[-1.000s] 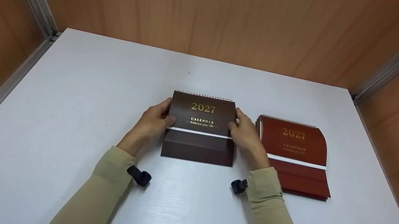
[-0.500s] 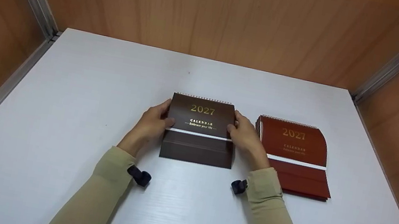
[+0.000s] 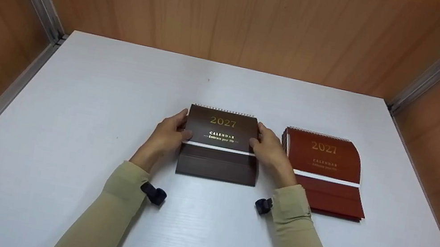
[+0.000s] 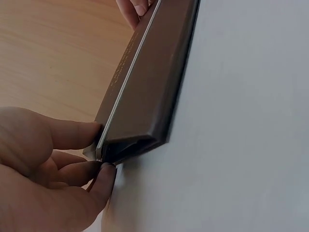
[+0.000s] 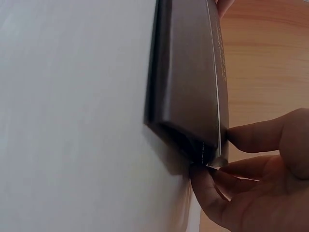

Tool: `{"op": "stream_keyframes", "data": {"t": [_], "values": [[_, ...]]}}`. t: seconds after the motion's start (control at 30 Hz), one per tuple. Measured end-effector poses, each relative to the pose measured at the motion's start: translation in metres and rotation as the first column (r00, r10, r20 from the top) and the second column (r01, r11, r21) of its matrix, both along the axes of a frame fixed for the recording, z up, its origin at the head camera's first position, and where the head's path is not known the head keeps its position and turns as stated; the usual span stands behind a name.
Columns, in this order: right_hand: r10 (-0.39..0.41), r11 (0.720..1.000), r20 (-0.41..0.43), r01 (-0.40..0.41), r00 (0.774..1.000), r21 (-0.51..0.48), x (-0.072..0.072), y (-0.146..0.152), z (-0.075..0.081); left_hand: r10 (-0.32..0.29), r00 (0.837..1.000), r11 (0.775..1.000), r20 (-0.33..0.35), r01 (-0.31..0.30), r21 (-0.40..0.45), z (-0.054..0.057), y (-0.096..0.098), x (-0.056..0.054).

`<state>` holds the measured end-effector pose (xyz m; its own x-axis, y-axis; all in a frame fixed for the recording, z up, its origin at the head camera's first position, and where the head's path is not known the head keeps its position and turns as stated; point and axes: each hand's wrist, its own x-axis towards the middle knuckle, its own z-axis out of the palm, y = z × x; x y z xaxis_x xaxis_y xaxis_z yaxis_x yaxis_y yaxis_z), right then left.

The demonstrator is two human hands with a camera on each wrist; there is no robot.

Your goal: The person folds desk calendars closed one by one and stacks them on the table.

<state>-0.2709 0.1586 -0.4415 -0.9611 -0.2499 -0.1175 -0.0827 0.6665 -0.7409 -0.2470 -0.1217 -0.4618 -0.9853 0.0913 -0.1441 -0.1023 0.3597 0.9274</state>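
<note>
A dark brown desk calendar [image 3: 217, 164] with gold "2027" lettering and a wire spiral along its top lies near the middle of the white table, facing the person. My left hand [image 3: 168, 135] pinches its left edge, thumb on the cover and fingers behind. On the opposite edge, my right hand [image 3: 270, 150] grips it the same way. The left wrist view shows the folded base of the brown calendar [image 4: 140, 96] from its end, with a dark gap inside. In the right wrist view the brown calendar [image 5: 188, 72] shows its other end, also hollow.
Red "2027" calendars [image 3: 325, 158] lie stacked to the right, partly behind my right forearm. The white table [image 3: 63, 136] has wooden panels [image 3: 239, 13] at its back and sides, with metal rails at the corners.
The top of the brown calendar has tipped slightly down toward me, and its front edge has shifted a touch nearer. Both hands keep their grip; the red calendars have not moved.
</note>
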Motion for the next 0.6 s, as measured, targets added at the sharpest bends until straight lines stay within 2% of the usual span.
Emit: {"op": "stream_keyframes", "data": {"t": [0.23,0.47,0.6], "values": [[0.019,1.000,-0.014,-0.019,1.000,-0.007,0.001,0.003,0.000,-0.014,1.000,1.000,-0.006,0.014,-0.006,0.001,0.001,0.001],[-0.016,0.995,0.084,0.025,0.996,-0.100,0.007,0.009,0.009,0.000,1.000,1.000,-0.007,0.000,-0.007,0.006,0.006,0.002],[-0.043,0.996,0.085,0.050,0.995,-0.073,0.012,0.012,0.017,0.025,0.999,0.999,-0.046,-0.027,-0.044,0.011,0.008,0.002]]}}
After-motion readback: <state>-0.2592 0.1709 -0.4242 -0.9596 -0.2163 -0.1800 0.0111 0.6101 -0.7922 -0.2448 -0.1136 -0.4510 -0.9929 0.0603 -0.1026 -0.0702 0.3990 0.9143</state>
